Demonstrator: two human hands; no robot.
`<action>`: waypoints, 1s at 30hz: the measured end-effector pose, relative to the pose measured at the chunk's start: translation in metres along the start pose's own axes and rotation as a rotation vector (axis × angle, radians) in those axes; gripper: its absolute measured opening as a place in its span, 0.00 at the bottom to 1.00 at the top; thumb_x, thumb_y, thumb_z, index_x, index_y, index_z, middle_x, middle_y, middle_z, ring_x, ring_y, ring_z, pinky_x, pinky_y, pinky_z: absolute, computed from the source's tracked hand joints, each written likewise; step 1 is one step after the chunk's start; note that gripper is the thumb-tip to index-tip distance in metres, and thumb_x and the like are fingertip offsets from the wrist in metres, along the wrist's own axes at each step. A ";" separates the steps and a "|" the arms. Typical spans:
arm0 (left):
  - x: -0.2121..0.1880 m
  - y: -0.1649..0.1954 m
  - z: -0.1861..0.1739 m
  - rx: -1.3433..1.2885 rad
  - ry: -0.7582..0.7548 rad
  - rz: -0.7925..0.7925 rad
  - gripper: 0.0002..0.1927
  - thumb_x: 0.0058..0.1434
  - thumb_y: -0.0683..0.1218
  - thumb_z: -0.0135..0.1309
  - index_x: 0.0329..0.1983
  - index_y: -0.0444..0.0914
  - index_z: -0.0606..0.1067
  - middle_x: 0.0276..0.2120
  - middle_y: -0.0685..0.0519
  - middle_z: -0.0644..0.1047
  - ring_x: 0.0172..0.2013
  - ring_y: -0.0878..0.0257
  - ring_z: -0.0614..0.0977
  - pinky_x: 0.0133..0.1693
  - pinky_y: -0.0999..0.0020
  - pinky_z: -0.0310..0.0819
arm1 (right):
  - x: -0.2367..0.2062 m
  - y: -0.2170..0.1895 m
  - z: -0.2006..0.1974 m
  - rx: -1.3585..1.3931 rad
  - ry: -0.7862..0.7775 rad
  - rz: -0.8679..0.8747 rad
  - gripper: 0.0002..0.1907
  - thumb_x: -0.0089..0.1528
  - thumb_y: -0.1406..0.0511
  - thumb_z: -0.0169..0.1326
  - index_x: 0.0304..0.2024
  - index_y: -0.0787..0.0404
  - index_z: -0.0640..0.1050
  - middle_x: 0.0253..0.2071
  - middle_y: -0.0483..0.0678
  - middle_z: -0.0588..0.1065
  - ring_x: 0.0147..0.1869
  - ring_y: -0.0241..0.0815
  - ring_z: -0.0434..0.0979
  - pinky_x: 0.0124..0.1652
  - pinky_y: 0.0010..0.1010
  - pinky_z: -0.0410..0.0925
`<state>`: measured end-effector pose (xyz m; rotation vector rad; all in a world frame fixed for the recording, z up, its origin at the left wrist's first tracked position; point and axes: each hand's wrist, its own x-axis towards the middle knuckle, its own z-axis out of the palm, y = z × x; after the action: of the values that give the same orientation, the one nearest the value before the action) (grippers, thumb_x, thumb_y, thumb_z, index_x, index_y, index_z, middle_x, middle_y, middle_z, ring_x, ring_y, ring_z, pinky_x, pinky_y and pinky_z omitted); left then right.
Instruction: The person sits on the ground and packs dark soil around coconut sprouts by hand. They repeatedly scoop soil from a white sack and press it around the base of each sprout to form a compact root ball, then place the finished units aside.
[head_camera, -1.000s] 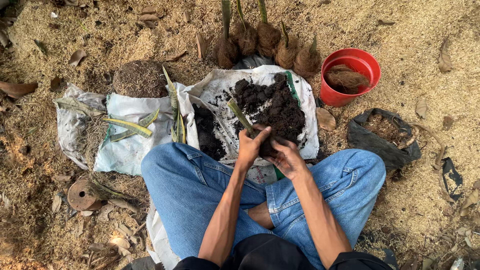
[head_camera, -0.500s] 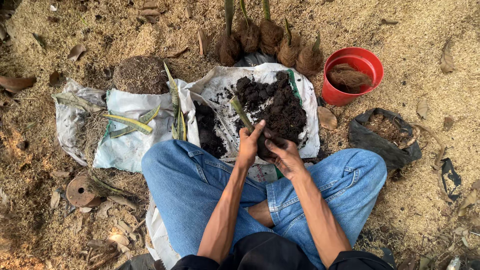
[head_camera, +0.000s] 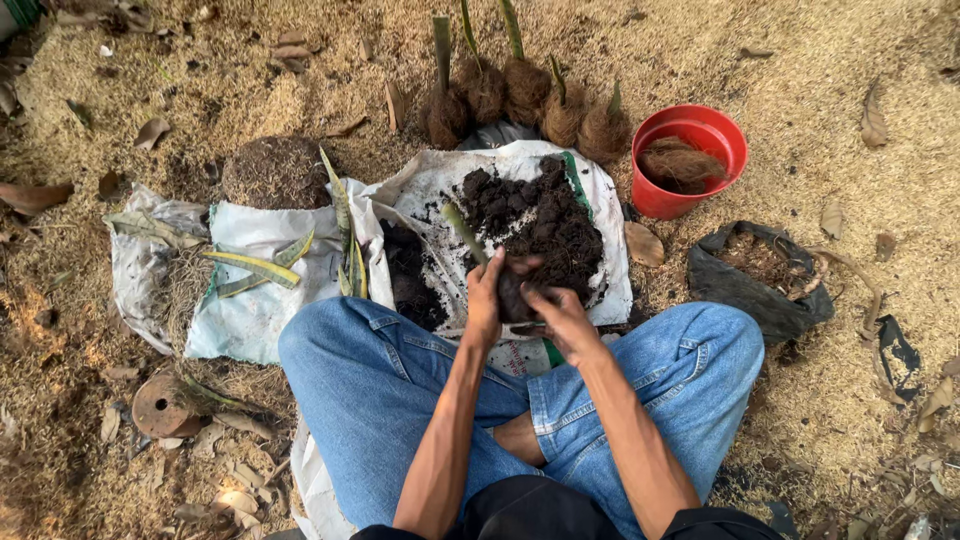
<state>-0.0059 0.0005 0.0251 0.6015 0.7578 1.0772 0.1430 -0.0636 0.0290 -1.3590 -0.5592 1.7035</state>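
I sit cross-legged in blue jeans on straw-covered ground. My left hand (head_camera: 487, 300) and my right hand (head_camera: 556, 312) are cupped together around a dark ball of soil (head_camera: 513, 294) with a green leaf cutting (head_camera: 464, 232) sticking up and to the left out of it. Both hands press on the ball, just above the near edge of a white sack (head_camera: 430, 190) that carries a heap of dark soil (head_camera: 540, 222).
Several fibre-wrapped plant balls (head_camera: 524, 95) stand in a row behind the sack. A red pot (head_camera: 690, 160) with brown fibre is at the right, a black bag (head_camera: 762, 280) near my right knee. Loose yellow-edged leaves (head_camera: 262, 268) lie on another white sack at left.
My hands stay clasped on the soil ball in the same spot; the fingers shift slightly around it. Nothing else has moved.
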 end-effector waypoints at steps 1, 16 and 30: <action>0.002 -0.007 -0.002 -0.028 0.098 -0.018 0.21 0.73 0.53 0.49 0.43 0.28 0.77 0.43 0.37 0.84 0.39 0.48 0.84 0.49 0.48 0.81 | 0.004 0.003 0.002 -0.135 0.069 -0.073 0.27 0.63 0.55 0.60 0.51 0.75 0.76 0.43 0.58 0.81 0.43 0.49 0.82 0.41 0.39 0.78; -0.001 -0.026 0.008 0.070 -0.169 -0.009 0.24 0.76 0.46 0.35 0.63 0.24 0.70 0.50 0.39 0.82 0.47 0.53 0.85 0.54 0.59 0.80 | 0.012 0.032 0.030 -0.078 0.259 -0.564 0.24 0.70 0.57 0.50 0.65 0.57 0.63 0.54 0.50 0.69 0.56 0.43 0.69 0.53 0.36 0.65; 0.016 -0.023 -0.014 -0.406 0.282 -0.038 0.14 0.64 0.51 0.56 0.37 0.34 0.76 0.30 0.46 0.79 0.30 0.54 0.82 0.35 0.61 0.82 | 0.024 -0.010 0.000 0.226 0.102 -0.550 0.26 0.70 0.47 0.45 0.58 0.59 0.74 0.51 0.53 0.77 0.56 0.46 0.79 0.55 0.40 0.74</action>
<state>0.0003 0.0081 -0.0044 0.0894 0.7602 1.2533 0.1455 -0.0382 0.0235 -1.0056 -0.5958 1.2020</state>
